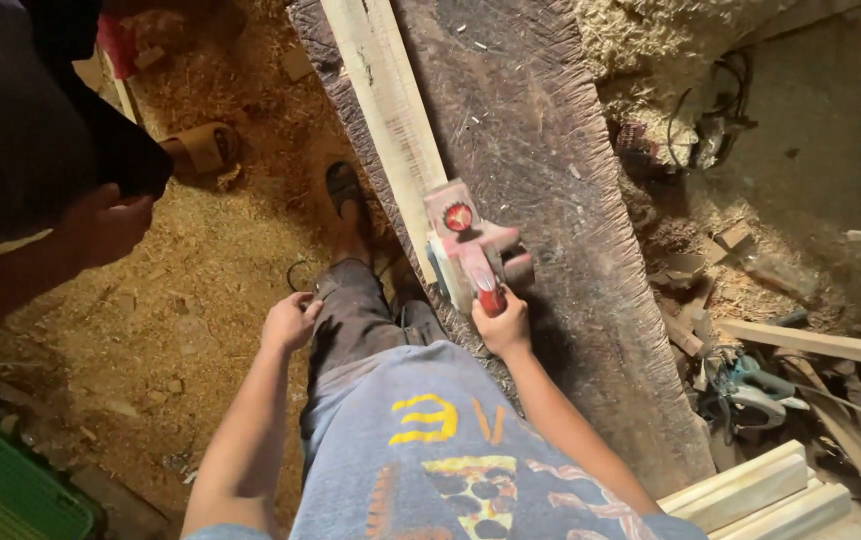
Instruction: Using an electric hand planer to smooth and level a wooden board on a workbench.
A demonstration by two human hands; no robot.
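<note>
Planer (471, 255) handle hidden under right hand (503, 325)

shirt: grey-blue tee (451, 450), short sleeves, arms bare
print: yellow letters on chest, pizza-slice graphic below in yellow, red and dark spots
trousers: dark grey-brown (356, 310), dusty, creased at knee
footwear: dark open sandal (344, 188) on one foot
hands: left hand (291, 322), right hand (503, 325), no gloves, no watch
</note>
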